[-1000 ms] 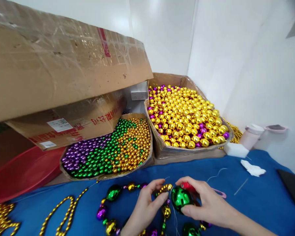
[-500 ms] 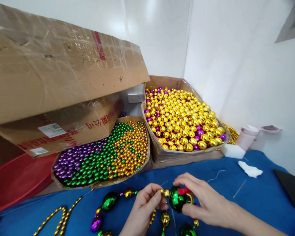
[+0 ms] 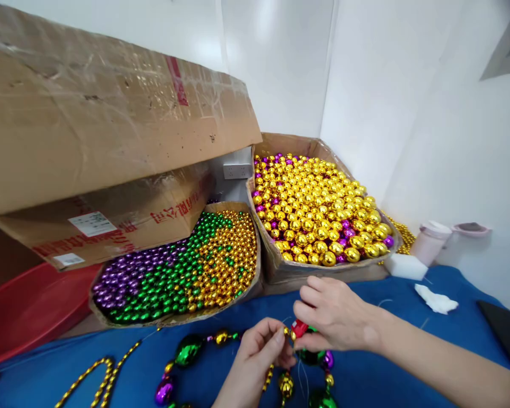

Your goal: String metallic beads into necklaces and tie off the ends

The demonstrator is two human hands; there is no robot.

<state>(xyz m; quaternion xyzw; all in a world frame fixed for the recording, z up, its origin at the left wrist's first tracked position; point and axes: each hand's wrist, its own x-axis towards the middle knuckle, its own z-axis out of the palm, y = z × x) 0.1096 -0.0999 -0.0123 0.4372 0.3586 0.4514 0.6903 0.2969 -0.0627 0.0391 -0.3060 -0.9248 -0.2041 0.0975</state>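
My left hand (image 3: 266, 351) pinches a small gold bead (image 3: 287, 332) on a strung bead necklace (image 3: 189, 350). Close beside it, my right hand (image 3: 334, 314) is closed round a small red tool (image 3: 298, 327), whose far end is hidden by the fingers. The tool's tip meets the string next to the gold bead. Below the right hand a large green bead (image 3: 312, 356) and a purple bead (image 3: 328, 360) of the necklace show. A patterned gold bead (image 3: 286, 385) hangs under my left hand, and loose thread (image 3: 302, 381) trails beside it.
A cardboard box of gold and purple beads (image 3: 318, 209) stands behind the hands. Left of it is a box of purple, green and gold beads (image 3: 182, 272), partly under a large carton (image 3: 110, 113). A red basin (image 3: 34, 311), gold bead strand (image 3: 110, 374), white tissue (image 3: 436, 298) and black flat object (image 3: 504, 331) lie around.
My right hand has moved left and turned over, bringing the red tool from the large green bead to the gold bead at my left fingertips. My left hand keeps its pinch.
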